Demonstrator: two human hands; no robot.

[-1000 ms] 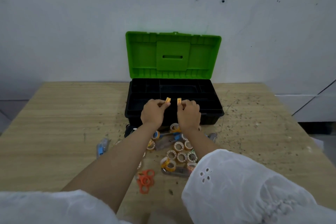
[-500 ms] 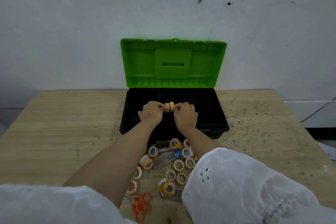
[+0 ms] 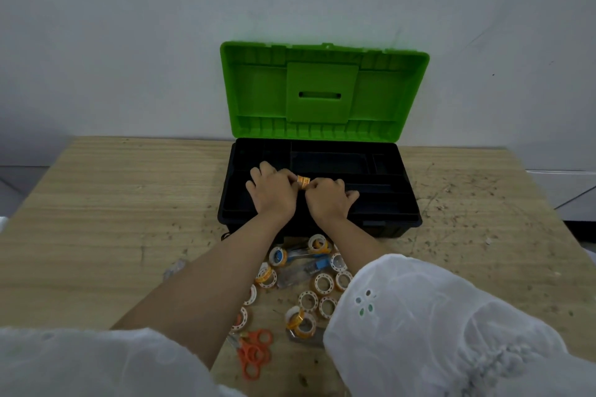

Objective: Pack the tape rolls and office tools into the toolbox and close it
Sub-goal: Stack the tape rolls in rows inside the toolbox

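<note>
The fingers (image 3: 290, 176) of the left hand (image 3: 272, 193) and those of the right hand (image 3: 329, 200) curl inward and pinch the orange tape rolls (image 3: 303, 182) between them, pressed side by side. The rolls sit over the front tray of the black toolbox (image 3: 400, 203), above its middle. Its green lid (image 3: 322, 90) stands open and upright against the wall. On the bench (image 3: 113, 219) just in front of the toolbox lie the loose tape rolls (image 3: 322, 284), a clear tool with a blue part (image 3: 306, 271) among them, and orange scissors (image 3: 254, 354) nearest the person, partly under the white sleeves (image 3: 419, 316).
</note>
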